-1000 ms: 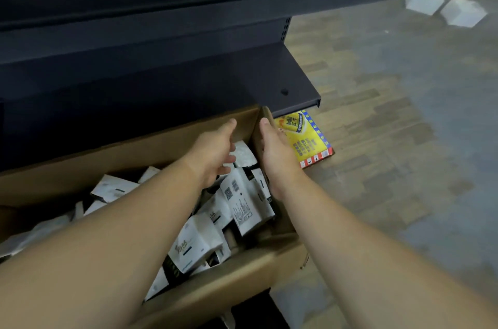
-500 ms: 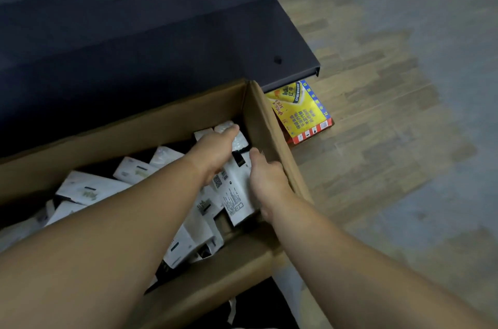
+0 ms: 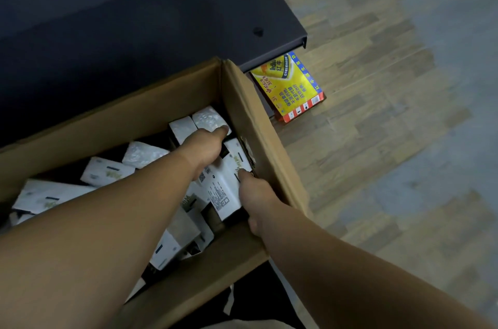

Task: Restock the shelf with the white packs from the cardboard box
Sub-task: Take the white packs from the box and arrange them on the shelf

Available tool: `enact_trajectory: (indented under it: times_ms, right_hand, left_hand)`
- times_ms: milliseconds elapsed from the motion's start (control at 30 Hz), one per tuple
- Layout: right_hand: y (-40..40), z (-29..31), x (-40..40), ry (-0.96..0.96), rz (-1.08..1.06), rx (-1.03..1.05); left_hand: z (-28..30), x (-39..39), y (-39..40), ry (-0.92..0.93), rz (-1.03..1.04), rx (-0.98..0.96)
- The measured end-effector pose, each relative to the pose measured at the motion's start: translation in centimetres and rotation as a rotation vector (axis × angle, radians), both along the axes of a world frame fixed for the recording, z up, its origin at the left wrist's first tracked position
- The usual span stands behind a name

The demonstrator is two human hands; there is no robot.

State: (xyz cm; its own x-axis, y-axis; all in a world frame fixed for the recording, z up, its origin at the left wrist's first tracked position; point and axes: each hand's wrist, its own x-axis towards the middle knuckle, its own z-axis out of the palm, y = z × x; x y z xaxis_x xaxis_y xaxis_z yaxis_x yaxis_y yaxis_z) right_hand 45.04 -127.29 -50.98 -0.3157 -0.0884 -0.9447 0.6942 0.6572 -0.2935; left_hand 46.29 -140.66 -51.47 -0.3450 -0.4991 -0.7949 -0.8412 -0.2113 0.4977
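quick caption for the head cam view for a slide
Both hands, left hand and right hand, reach among white packs in a cardboard box beside a dark shelf.

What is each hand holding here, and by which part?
Both hands, left and right, reach onto white packs in the cardboard box; a closed grip cannot be told.

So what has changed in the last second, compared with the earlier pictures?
Both hands went down from the box's corner into the box. The left hand now lies on the packs; the right hand touches a pack by the right wall. The shelf and yellow carton stayed put.
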Motion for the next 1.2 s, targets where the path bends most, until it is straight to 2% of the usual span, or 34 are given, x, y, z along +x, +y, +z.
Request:
enact_trajectory:
  times_ms: [133, 367, 533, 700, 867, 1000, 1200]
  right_hand:
    - [0.0, -0.3, 0.0, -0.102, 0.045, 0.021]
    - [0.2, -1.5, 0.4, -0.130, -0.060, 0.036]
    - [0.1, -2.0, 0.9, -0.023, -0.100, 0.015]
    - [-0.8, 0.2, 1.3, 0.143, -0.108, -0.036]
    - [-2.6, 2.7, 1.5, 0.321, -0.035, -0.071]
    - [-3.7, 2.0, 2.1, 0.502, 0.030, -0.080]
    - [-5.2, 6.7, 3.6, 0.631, 0.086, -0.191]
  left_hand:
    - [-0.7, 0.4, 0.2, -0.039, -0.067, -0.039]
    - [-1.0, 1.9, 0.2, -0.041, -0.112, -0.082]
    - [-0.4, 2.9, 0.2, -0.030, -0.082, -0.114]
    - [1.5, 4.6, -1.0, 0.011, 0.021, -0.162]
    - [4.1, 6.7, -1.7, 0.116, 0.174, -0.227]
    - [6.7, 8.2, -2.0, 0.182, 0.260, -0.293]
    - [10.7, 11.3, -2.6, 0.305, 0.376, -0.380]
